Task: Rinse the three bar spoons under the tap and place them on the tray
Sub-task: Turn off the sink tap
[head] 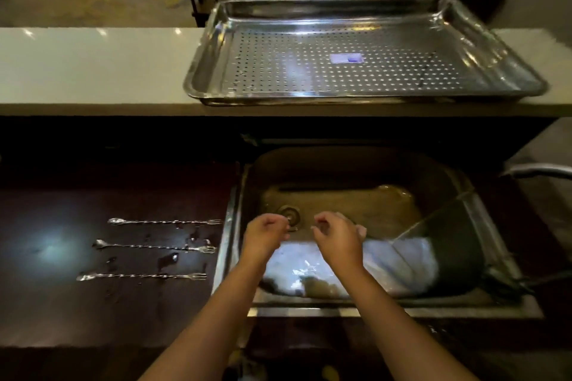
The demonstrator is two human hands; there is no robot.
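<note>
Nearest, two bare forearms reach forward over the front rim of the dull stainless-steel sink (pixel 340 297). Both hands hover above the basin, the left hand (pixel 266 235) and the right hand (pixel 335 235) each loosely curled with fingers bent inward, holding nothing. Below them the sink floor shows a round drain (pixel 289 215) and a wet sheen. To the left, on the dark glossy counter (pixel 62 303), three long twisted silver bar spoons lie side by side, bowls to the left and forked ends toward the sink: the nearest spoon (pixel 140 276), the middle spoon (pixel 154 247) and the farthest spoon (pixel 165 221), with water drops around them. A curved metal tap (pixel 538 171) enters from the right edge. Farther back, on the raised pale countertop (pixel 93 65), sits the large perforated stainless-steel tray (pixel 495 49), bare of spoons.
</note>
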